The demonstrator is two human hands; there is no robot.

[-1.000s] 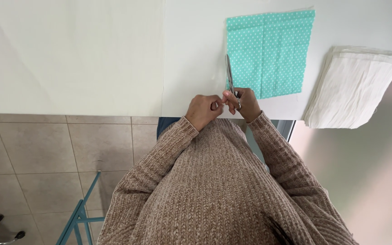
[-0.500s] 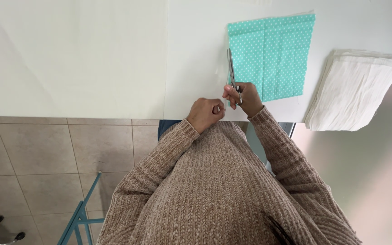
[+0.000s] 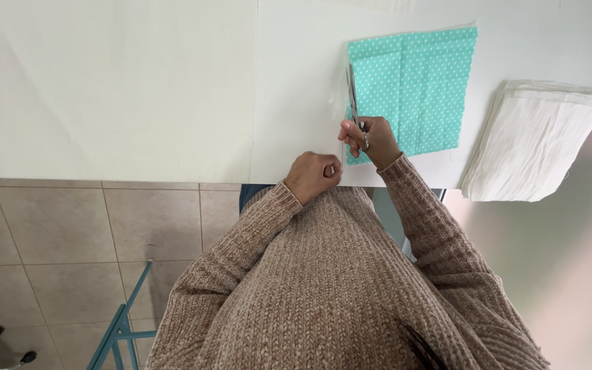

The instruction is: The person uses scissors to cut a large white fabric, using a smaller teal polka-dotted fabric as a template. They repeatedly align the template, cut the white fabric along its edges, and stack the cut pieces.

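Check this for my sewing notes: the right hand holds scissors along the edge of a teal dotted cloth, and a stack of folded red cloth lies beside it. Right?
Not quite. The head view shows the stack of folded cloth is white, not red. The rest holds: the right hand holds scissors along the edge of the teal dotted cloth.

Silver scissors, blades pointing away along the left edge of a flat teal white-dotted fabric rectangle.
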